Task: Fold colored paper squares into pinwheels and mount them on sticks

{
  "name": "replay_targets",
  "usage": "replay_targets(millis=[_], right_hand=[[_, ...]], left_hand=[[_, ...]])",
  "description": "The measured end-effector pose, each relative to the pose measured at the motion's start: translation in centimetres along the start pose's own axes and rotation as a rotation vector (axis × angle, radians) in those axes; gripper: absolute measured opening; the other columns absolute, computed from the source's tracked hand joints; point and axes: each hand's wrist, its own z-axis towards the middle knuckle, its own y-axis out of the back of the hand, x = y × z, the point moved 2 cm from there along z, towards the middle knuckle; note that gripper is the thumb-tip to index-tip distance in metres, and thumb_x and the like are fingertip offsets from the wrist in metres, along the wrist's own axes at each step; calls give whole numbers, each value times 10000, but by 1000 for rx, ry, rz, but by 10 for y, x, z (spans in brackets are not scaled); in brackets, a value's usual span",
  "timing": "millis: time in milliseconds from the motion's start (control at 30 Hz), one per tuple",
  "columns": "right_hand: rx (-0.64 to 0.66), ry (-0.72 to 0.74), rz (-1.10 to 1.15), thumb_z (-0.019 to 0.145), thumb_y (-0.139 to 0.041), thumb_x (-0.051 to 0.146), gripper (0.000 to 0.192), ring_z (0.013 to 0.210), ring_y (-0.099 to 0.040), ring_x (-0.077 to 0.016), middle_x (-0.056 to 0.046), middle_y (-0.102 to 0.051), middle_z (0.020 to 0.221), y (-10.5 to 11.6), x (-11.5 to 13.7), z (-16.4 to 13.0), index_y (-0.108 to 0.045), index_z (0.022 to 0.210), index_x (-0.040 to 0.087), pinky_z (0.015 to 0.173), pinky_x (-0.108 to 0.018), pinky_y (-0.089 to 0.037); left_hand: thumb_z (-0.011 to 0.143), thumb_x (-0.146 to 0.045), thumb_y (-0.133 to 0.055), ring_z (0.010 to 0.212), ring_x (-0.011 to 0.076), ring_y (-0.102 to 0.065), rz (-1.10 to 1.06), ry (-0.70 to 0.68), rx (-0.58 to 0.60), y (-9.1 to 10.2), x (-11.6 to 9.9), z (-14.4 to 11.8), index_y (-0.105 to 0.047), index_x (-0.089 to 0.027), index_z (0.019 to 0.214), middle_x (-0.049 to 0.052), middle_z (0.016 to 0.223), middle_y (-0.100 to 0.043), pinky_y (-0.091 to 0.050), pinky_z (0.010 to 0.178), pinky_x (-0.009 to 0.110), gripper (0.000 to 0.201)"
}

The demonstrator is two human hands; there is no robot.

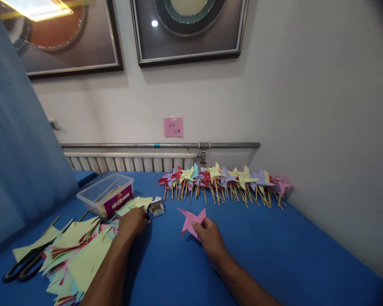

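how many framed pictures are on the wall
2. One framed picture hangs at upper left, partly behind the blue curtain; the other hangs top centre. Both are cut off by the frame's edge.

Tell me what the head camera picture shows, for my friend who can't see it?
A person's right hand holds a pink folded paper pinwheel on a blue table, while the left hand reaches to a small box beside cut paper squares. Finished pinwheels on sticks line the wall.

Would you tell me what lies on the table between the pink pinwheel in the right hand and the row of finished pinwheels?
In the head view, only bare blue table lies between the pink pinwheel and the row of finished pinwheels.
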Motion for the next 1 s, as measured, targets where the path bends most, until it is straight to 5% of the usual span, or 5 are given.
replay_targets(millis=[633,733,867,1000], right_hand=[[9,0,25,721,-623,369,244,598,-529,-155,-14,-653,682,-1,-3,2,-702,813,157,555,-252,-398],[-4,-1,22,726,-609,378,247,591,-518,-151,-7,-638,672,1,-1,3,-693,806,160,552,-251,-392],[-56,-6,-9,727,-614,405,252,573,-493,-144,11,-602,632,7,0,6,-672,772,163,540,-252,-376],[-62,-20,-3,719,-619,402,248,558,-484,-141,18,-596,614,8,-1,8,-665,763,162,535,-255,-363]], left_hand=[[904,-281,-428,965,307,-701,49,18,-178,13,-13,-15,-733,-202,969,150,1029,-751,-472,735,341,322],[902,-233,-449,930,244,-686,-33,-179,-192,8,-31,-20,-726,-207,937,102,982,-741,-444,758,300,281],[881,-197,-495,905,224,-677,-45,-575,-23,-13,-65,-35,-726,-204,856,94,962,-731,-427,761,292,232],[931,-223,-453,901,233,-680,-70,-592,-17,-27,-79,-42,-739,-216,860,104,947,-723,-441,789,309,295]])
